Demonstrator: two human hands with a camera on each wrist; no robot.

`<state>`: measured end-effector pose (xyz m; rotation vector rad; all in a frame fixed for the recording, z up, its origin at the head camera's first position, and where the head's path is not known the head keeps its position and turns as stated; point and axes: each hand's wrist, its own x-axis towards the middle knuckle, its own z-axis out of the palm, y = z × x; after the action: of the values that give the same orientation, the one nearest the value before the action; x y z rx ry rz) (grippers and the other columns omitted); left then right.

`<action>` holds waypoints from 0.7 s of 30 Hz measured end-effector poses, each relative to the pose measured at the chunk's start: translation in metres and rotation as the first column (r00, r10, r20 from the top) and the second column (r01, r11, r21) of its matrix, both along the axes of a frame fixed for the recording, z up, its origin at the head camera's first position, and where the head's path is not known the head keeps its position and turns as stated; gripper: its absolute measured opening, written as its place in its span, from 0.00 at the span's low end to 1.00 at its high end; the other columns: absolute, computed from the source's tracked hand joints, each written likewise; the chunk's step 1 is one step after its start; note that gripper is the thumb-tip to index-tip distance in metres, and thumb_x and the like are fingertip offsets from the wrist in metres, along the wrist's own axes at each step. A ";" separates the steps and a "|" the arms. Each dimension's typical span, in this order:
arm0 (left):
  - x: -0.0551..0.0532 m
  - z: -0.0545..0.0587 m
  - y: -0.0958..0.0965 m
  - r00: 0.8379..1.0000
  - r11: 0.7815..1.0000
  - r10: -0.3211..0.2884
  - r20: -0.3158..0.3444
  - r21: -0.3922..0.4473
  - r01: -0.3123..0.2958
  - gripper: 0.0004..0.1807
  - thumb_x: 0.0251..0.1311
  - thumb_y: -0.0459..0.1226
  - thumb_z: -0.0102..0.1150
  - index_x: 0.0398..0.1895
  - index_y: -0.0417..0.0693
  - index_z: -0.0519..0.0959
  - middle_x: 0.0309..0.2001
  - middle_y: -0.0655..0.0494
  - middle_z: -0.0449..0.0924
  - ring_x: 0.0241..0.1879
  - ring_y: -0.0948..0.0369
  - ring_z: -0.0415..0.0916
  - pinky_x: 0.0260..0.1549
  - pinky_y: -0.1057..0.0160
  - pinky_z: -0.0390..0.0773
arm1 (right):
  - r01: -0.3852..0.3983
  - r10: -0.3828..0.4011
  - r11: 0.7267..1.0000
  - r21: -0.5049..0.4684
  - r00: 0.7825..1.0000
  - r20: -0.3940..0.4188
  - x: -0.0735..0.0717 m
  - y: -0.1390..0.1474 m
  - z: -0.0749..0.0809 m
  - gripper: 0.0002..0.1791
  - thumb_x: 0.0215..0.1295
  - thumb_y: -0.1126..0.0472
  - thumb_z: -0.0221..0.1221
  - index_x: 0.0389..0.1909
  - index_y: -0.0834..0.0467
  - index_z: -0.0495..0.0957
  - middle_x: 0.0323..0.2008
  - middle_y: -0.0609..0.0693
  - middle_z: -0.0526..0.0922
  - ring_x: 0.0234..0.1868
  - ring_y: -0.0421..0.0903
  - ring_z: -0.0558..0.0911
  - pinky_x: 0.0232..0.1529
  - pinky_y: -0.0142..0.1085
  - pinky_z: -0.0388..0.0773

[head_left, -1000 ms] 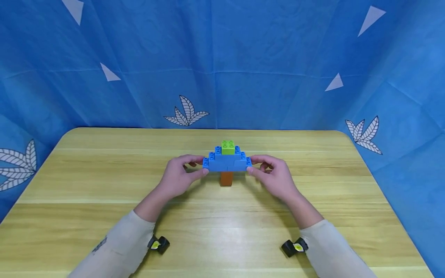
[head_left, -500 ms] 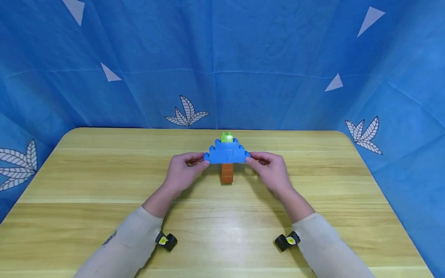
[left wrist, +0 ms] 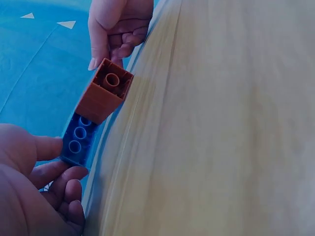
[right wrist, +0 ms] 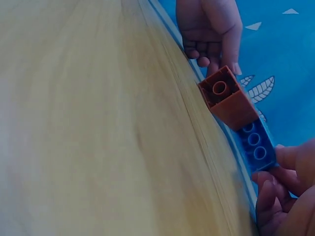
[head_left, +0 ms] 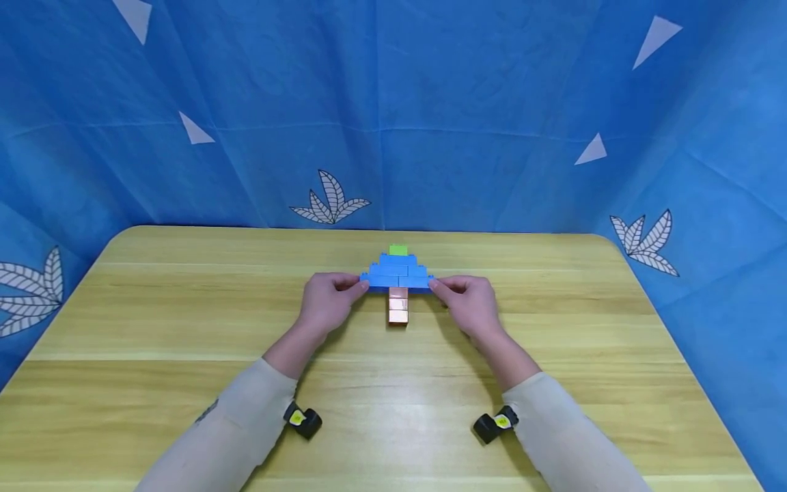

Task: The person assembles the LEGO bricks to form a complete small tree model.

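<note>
A tree-shaped model of toy building bricks (head_left: pixel 396 271) is held between my two hands. Its stepped crown is blue, a green brick (head_left: pixel 398 250) tops it, and a trunk of stacked brown bricks (head_left: pixel 398 305) hangs below. My left hand (head_left: pixel 328 299) pinches the left end of the lowest blue layer, thumb in front. The right end is pinched the same way by my right hand (head_left: pixel 470 302). Both wrist views show the model from beneath: the hollow brown trunk (left wrist: pixel 102 98) and blue undersides with round tubes (right wrist: pixel 254 139). The crown's top is hidden there.
A light wood-grain table (head_left: pixel 393 403) lies under the hands. Behind its far edge hangs a blue cloth (head_left: pixel 430 102) printed with white leaves and triangles. Black wrist devices (head_left: pixel 304 419) sit at both sleeve ends.
The model has tilted back, so its front face and trunk show more and the stud tops no longer show. Both forearms have moved slightly inward; the grip of each hand stays the same.
</note>
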<state>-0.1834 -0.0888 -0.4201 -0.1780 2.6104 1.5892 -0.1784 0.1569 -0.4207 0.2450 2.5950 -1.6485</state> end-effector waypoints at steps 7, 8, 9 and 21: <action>-0.002 -0.001 0.001 0.999 0.996 -0.021 -0.038 -0.092 0.018 0.13 0.66 0.41 0.66 0.45 0.42 0.87 0.42 0.51 0.84 0.45 0.53 0.77 0.45 0.54 0.78 | 0.003 -0.004 0.998 0.056 1.000 0.020 -0.003 0.000 -0.004 0.15 0.66 0.47 0.66 0.42 0.55 0.89 0.43 0.49 0.86 0.45 0.48 0.79 0.41 0.43 0.75; -0.002 0.000 0.001 0.999 0.995 -0.024 -0.039 -0.098 0.020 0.13 0.66 0.41 0.66 0.46 0.42 0.87 0.42 0.51 0.84 0.44 0.53 0.77 0.45 0.54 0.78 | 0.002 -0.004 0.998 0.059 1.000 0.019 -0.003 0.000 -0.005 0.15 0.65 0.47 0.66 0.42 0.54 0.89 0.42 0.49 0.86 0.45 0.48 0.79 0.40 0.43 0.75; -0.002 0.000 0.001 0.999 0.995 -0.027 -0.038 -0.101 0.023 0.13 0.66 0.42 0.65 0.46 0.42 0.87 0.42 0.51 0.84 0.44 0.53 0.77 0.45 0.54 0.78 | 0.003 -0.004 0.998 0.062 1.000 0.020 -0.004 0.000 -0.005 0.15 0.65 0.47 0.67 0.41 0.54 0.89 0.41 0.49 0.86 0.44 0.49 0.79 0.39 0.43 0.74; -0.006 0.000 -0.010 0.989 0.976 -0.151 -0.009 -0.161 0.147 0.21 0.69 0.46 0.60 0.54 0.39 0.82 0.48 0.48 0.82 0.50 0.51 0.77 0.49 0.52 0.77 | -0.046 0.044 0.990 0.137 0.999 0.016 -0.002 0.005 0.000 0.19 0.66 0.43 0.65 0.42 0.55 0.88 0.32 0.48 0.86 0.33 0.47 0.82 0.34 0.43 0.77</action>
<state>-0.1898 -0.0984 -0.4205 0.0256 2.6955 1.3422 -0.1808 0.1618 -0.4207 0.2010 2.6862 -1.4516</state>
